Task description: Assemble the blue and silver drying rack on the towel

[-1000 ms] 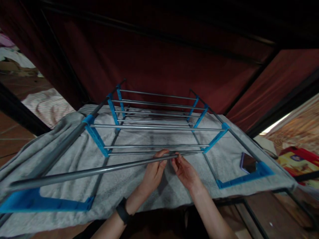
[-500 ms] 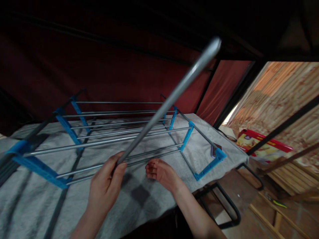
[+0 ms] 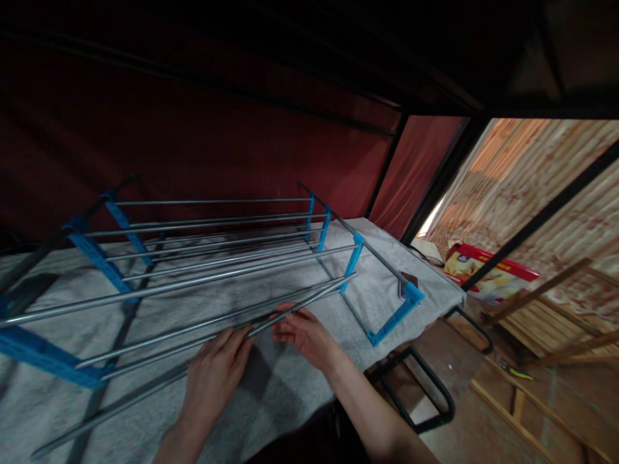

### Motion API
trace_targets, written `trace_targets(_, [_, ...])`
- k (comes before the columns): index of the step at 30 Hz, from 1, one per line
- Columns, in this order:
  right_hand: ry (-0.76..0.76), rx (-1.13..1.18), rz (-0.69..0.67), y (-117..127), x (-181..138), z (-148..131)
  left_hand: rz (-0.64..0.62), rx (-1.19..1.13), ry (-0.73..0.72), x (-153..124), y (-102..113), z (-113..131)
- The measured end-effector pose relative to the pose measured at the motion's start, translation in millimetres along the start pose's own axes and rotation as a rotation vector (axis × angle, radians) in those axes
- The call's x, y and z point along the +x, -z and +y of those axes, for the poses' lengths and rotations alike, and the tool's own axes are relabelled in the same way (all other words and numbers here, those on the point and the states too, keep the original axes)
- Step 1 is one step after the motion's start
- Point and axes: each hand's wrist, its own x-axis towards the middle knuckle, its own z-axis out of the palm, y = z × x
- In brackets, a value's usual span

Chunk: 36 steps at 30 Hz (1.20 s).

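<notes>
A loose grey metal rod (image 3: 140,391) slants low across the near side of a rack, its far end over the rack's right part. My left hand (image 3: 217,362) is closed around the rod near its middle. My right hand (image 3: 307,332) has its curled fingers at the rod, a little farther right, with the rod between them. The rack (image 3: 213,281), made of long grey tubes joined by blue plastic brackets (image 3: 395,316), lies beyond both hands. Its left near bracket (image 3: 53,357) is partly cut off by the frame edge.
A pale cloth (image 3: 290,393) covers the table under the rack. A phone (image 3: 409,283) lies by the right bracket. Black bent-metal frames (image 3: 435,386) stand off the table's right edge. Beyond are a red and yellow box (image 3: 488,270) and wooden frames (image 3: 517,406) on the floor.
The rod has swung down from a raised slant to nearly level along the rack. My left hand has lowered with it, and my right hand now meets the rod. The view has shifted slightly.
</notes>
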Motion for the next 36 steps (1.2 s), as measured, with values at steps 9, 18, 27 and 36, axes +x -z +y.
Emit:
trace_targets(9, [0.087, 0.077, 0.218, 16.5, 18.5, 6.7, 0.033, 0.138, -0.06, -8.1, -4.9, -17.4])
trace_targets(18, [0.123, 0.17, 0.458, 40.3, 26.7, 9.7, 0.188, 0.166, -0.141, -9.0, 2.8, -15.0])
trace_targets(27, [0.075, 0.279, 0.566, 52.1, 24.1, -1.8, 0.164, -0.131, -0.231, -18.3, -5.1, 28.1])
trace_targets(36, [-0.035, 0.265, 0.478, 39.5, 21.5, 6.0, 0.175, -0.933, 0.549, 3.9, -1.1, 38.5])
